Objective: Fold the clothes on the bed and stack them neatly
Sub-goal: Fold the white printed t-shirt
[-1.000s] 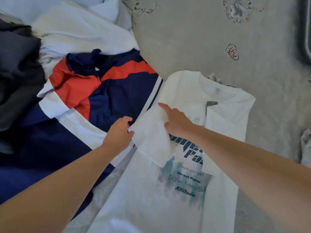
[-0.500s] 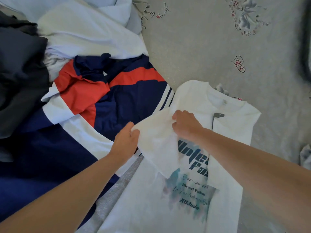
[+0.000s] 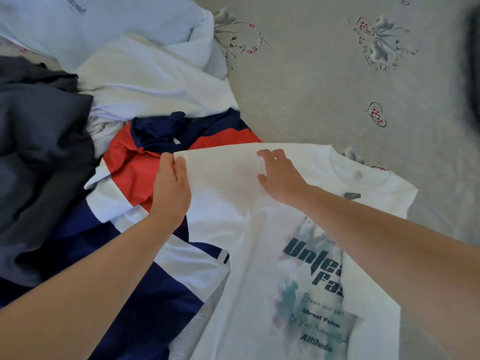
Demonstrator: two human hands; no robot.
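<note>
A white T-shirt (image 3: 249, 255) with dark teal lettering lies face up on the grey bed sheet (image 3: 324, 81). Its right side is folded inward over the print. My left hand (image 3: 170, 189) pinches the outer edge of the shirt's left sleeve, which is spread out flat to the left. My right hand (image 3: 279, 174) rests fingers apart on the shoulder area of the same sleeve, near the collar. Left of the shirt lies an unfolded navy, red and white garment (image 3: 145, 229).
A heap of unfolded clothes fills the left: a dark grey garment (image 3: 39, 157), a white one (image 3: 155, 84) and a light blue one (image 3: 91, 24). The sheet with flower prints stretches away at the upper right. A dark object (image 3: 474, 68) sits at the right edge.
The left sleeve, folded over the print before, has been pulled outward and spread flat to the left. My right hand has let go and now lies open on it.
</note>
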